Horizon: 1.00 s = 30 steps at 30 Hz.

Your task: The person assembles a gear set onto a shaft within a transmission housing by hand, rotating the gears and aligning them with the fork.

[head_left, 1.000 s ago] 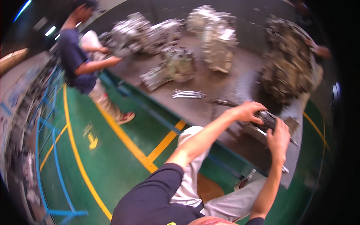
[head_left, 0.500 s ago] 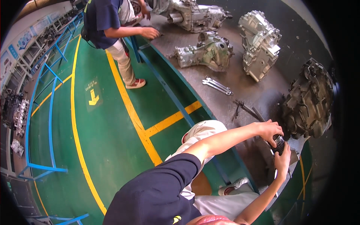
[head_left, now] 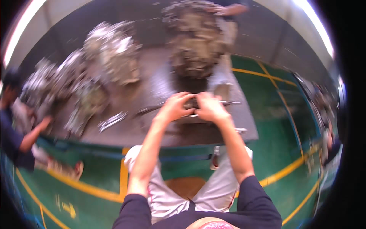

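Over the front of the metal workbench (head_left: 152, 133), my two hands face each other around a dark, short cylindrical metal part (head_left: 190, 103). My left hand (head_left: 176, 107) curls round its left side, thumb and fingers bent. Against the right side presses my right hand (head_left: 209, 107), fingers closed on it. Most of the part is hidden by my fingers, and motion blurs it. A thin dark rod (head_left: 150, 109) lies left of my left hand; another slim metal rod (head_left: 231, 102) sticks out to the right of my right hand.
A large brown gearbox casing (head_left: 196, 42) stands just beyond my hands. Silver gearboxes (head_left: 114, 53) and a greenish casing (head_left: 91, 101) sit to the left, near several wrenches (head_left: 112, 121). One person (head_left: 15, 126) works at far left; another person's hand (head_left: 216, 9) touches the brown casing.
The view has swung right, bringing the bench and my hands to the middle. Both hands still hold the dark cylindrical part. A person behind the brown casing has come into view.
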Tool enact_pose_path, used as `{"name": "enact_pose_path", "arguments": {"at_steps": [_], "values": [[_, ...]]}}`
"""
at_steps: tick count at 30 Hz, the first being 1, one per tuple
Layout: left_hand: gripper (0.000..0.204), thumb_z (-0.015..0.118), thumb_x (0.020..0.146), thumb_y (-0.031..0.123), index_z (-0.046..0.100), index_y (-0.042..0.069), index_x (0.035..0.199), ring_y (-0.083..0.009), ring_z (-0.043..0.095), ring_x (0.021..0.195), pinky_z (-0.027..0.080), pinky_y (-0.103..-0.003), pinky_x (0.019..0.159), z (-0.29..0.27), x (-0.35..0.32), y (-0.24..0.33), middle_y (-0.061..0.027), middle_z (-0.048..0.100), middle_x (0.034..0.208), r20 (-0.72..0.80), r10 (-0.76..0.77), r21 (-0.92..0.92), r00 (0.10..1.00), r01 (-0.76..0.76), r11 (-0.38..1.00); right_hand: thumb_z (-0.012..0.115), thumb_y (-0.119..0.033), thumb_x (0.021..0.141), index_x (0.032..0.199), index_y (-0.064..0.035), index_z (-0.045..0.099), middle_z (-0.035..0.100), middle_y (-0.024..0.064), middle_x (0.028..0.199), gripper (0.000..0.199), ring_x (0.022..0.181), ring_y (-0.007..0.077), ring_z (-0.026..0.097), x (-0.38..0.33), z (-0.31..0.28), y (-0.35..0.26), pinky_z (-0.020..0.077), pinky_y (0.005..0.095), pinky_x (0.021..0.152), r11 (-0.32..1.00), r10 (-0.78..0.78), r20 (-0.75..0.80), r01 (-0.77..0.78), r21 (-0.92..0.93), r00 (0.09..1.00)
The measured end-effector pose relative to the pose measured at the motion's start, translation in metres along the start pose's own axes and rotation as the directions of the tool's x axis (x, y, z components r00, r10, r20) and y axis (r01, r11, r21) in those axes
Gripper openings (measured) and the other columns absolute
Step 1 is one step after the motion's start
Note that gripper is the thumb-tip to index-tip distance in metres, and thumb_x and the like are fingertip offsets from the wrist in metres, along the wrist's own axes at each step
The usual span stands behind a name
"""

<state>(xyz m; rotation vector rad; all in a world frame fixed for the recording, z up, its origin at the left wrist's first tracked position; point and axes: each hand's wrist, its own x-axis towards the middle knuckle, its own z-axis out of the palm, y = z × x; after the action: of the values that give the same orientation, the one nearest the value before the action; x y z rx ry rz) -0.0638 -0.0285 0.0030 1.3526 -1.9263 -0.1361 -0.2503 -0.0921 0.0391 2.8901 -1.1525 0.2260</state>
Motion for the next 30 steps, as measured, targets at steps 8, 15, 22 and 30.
{"name": "enact_pose_path", "arguments": {"at_steps": [8,15,22,30], "values": [[0.061,0.08,0.071,0.023,0.06,0.004,0.125,-0.0377,0.057,0.115,0.046,-0.042,0.1,0.018,0.015,0.024,-0.0198,0.059,0.125,0.015,0.013,-0.05,1.0,-0.012,0.999,0.067,-0.027,0.079,0.13,-0.0038,0.049,0.052,0.014,0.127,0.059,0.125,0.0334,0.05,-0.03,0.008,0.034,0.0362,0.0615,0.1,0.992,0.012,-0.089,-0.001,0.129,0.996],[0.062,0.08,0.071,0.026,0.059,0.007,0.126,-0.0353,0.053,0.12,0.043,-0.044,0.102,0.016,0.008,0.026,-0.0155,0.056,0.126,0.013,-0.074,0.077,0.997,0.073,0.994,0.068,-0.026,0.079,0.14,0.0017,0.042,0.04,0.0211,0.144,0.072,0.137,0.0367,0.037,-0.021,0.019,0.002,0.0267,0.0686,0.108,0.989,0.117,-0.112,-0.105,0.103,0.987],[0.075,0.077,0.075,0.043,0.049,0.011,0.137,-0.031,0.052,0.122,0.037,-0.053,0.102,0.014,0.017,0.025,-0.0131,0.056,0.128,0.193,-0.063,0.49,0.979,-0.041,0.871,0.067,-0.026,0.08,0.151,0.0003,0.026,0.046,0.0197,0.137,0.086,0.132,0.0368,0.043,-0.017,0.014,-0.004,0.0115,0.0748,0.109,0.991,0.117,-0.096,-0.111,0.07,0.988],[0.066,0.075,0.074,0.025,0.05,0.003,0.132,-0.0315,0.055,0.119,0.042,-0.048,0.099,0.015,0.028,0.03,-0.0179,0.058,0.123,0.29,-0.113,0.494,0.95,-0.048,0.868,0.063,-0.026,0.084,0.153,-0.0021,0.023,0.054,0.0214,0.128,0.083,0.128,0.0373,0.047,-0.011,0.01,-0.008,0.0085,0.0733,0.111,0.98,0.123,-0.077,-0.109,0.165,0.989]]}}
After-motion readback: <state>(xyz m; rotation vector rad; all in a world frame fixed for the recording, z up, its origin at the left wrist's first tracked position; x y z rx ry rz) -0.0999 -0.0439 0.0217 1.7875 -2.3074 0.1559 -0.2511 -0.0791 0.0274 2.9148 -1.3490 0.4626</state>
